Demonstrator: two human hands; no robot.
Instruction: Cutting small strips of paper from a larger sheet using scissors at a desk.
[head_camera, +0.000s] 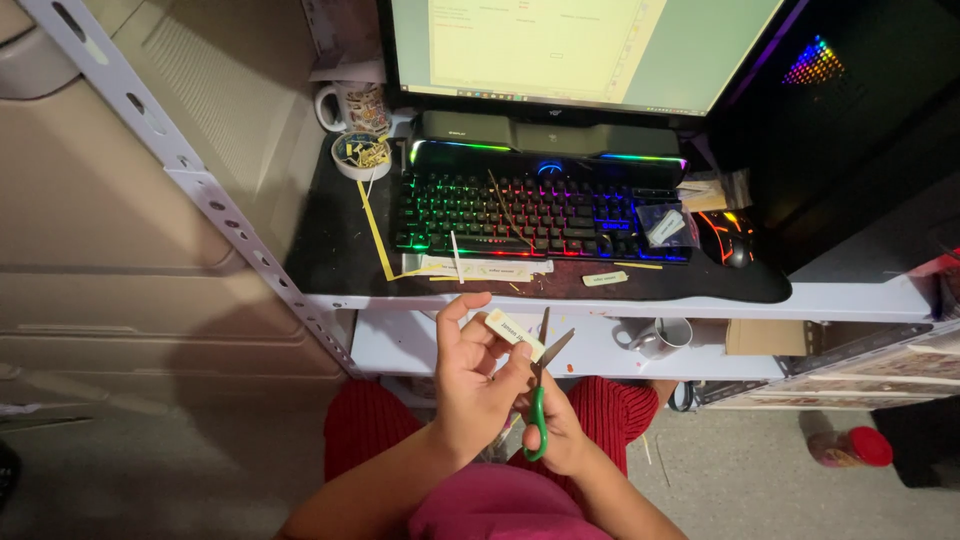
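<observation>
Head view, looking down: the left hand (470, 375) pinches a small yellow paper slip (514, 333) between thumb and fingertips, holding it up just above the lap. The right hand (556, 432) sits just beside and partly under the left, fingers closed through the green handles of a pair of scissors (540, 385); the blades stand open in a narrow V right at the slip's far end, though whether they touch the paper is hard to tell in this dim light. Both hands hover in open air over red-clad knees (620, 405), short of the white front edge of the desk (600, 300), with free room on either side.

Beyond the hands, on the dark desk mat, lie several more cut paper pieces: a cluster of strips (480, 268) near the desk edge, one lone slip (605, 278) to the right of them, and one long yellow strip (377, 232) running along the left end of the keyboard (540, 212). One backlit keyboard sits farther out, with one mouse (733, 238) to its right and one monitor (580, 50) behind. Far left of the hands stand one mug (350, 105) and one tape roll (360, 155) filled with scraps. A second mug (662, 336) rests on the lower shelf, right of the hands. A slotted metal upright (200, 190) borders the desk on the left.
</observation>
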